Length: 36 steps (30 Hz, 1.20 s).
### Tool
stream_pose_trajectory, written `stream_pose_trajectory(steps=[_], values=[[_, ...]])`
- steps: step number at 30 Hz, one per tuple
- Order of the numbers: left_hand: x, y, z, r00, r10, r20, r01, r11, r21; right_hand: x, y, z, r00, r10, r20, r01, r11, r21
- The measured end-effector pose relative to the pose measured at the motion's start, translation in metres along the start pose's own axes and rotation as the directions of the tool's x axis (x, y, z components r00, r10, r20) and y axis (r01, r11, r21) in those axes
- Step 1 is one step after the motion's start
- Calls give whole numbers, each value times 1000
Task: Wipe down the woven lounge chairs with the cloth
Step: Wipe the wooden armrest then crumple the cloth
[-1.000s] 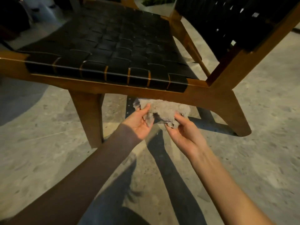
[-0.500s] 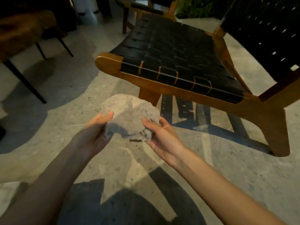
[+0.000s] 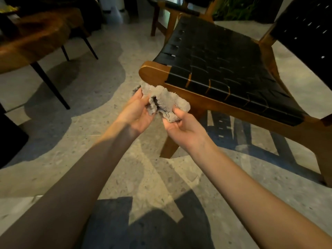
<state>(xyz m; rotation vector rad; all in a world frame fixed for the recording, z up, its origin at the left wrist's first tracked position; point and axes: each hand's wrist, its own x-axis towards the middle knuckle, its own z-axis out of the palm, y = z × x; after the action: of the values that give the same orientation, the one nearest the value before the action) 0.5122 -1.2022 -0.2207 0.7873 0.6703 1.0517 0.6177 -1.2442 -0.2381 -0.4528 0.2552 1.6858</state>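
Observation:
A fluffy grey cloth (image 3: 166, 99) is bunched between both hands, in the air just in front of the chair's front left corner. My left hand (image 3: 135, 112) grips its left part, fingers curled into the fabric. My right hand (image 3: 181, 124) grips the lower right part. The woven lounge chair (image 3: 221, 69) has a black strap seat in a brown wooden frame and stands to the right of my hands. Its black woven backrest (image 3: 309, 27) rises at the top right.
A brown wooden table (image 3: 34, 38) on thin black legs stands at the left. A second wooden chair (image 3: 172, 8) is behind the lounge chair. Speckled stone floor (image 3: 100, 97) lies between them, crossed by dark shadows. Plants show at the top right.
The view has swung left, so the chair now sits further right. The cloth, spread flat half a second ago, is now crumpled between both hands.

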Motion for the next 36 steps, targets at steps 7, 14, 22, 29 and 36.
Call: stream_pose_trajectory(steps=[7, 14, 22, 29, 36], values=[[4, 6, -18, 988, 155, -30, -156, 987, -47, 17, 10, 11, 998, -49, 27, 53, 977, -205], [4, -6, -20, 981, 181, 68, -187, 977, 104, 10, -4, -5, 994, -30, 102, 45, 989, -143], [-9, -31, -4, 997, 78, 4, -76, 960, 268, -17, -17, -32, 996, -13, 92, 26, 990, -136], [-28, -44, -16, 998, 14, -66, 10, 933, 359, -44, -29, -65, 840, -534, 99, 398, 482, -780], [-27, -69, -10, 983, 175, -48, -124, 841, 527, -42, -26, -84, 609, -793, -28, 405, 341, -849]])
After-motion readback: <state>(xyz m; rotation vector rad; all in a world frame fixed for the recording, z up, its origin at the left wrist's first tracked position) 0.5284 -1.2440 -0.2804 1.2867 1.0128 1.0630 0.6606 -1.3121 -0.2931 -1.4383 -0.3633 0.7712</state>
